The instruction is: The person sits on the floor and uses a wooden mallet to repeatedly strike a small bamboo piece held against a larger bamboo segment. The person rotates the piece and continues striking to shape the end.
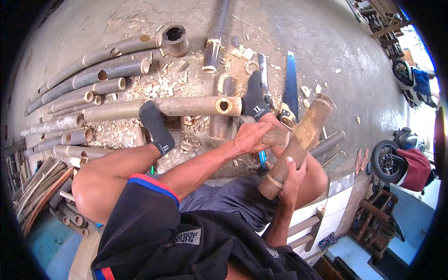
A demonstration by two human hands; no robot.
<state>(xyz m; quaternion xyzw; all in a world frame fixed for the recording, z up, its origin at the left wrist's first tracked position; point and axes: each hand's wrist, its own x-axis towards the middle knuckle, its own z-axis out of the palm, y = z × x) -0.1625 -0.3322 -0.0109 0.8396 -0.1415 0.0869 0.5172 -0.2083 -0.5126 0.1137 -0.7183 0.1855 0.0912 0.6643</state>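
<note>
My right hand (pixel 293 176) grips a thick bamboo tube (pixel 285 161) from below. The tube slants up to the right above my right knee, and its upper part is scraped to pale, frayed fibres. My left hand (pixel 252 138) is closed around a short, brown, blunt-ended piece (pixel 275 137) that looks like wood or bamboo. Its end is close to the tube's side; whether they touch I cannot tell. In front of me lies a long bamboo pole (pixel 182 106) with a round hole near its right end, and my socked feet rest at it.
A handsaw (pixel 290 79) lies beyond my right foot. Several bamboo poles (pixel 112 84) lie at the left among wood chips (pixel 154 86). A short, dark-lined bamboo cup (pixel 175 42) stands at the back. Bamboo strips (pixel 42 186) are piled lower left; a motorbike (pixel 396 161) stands at the right.
</note>
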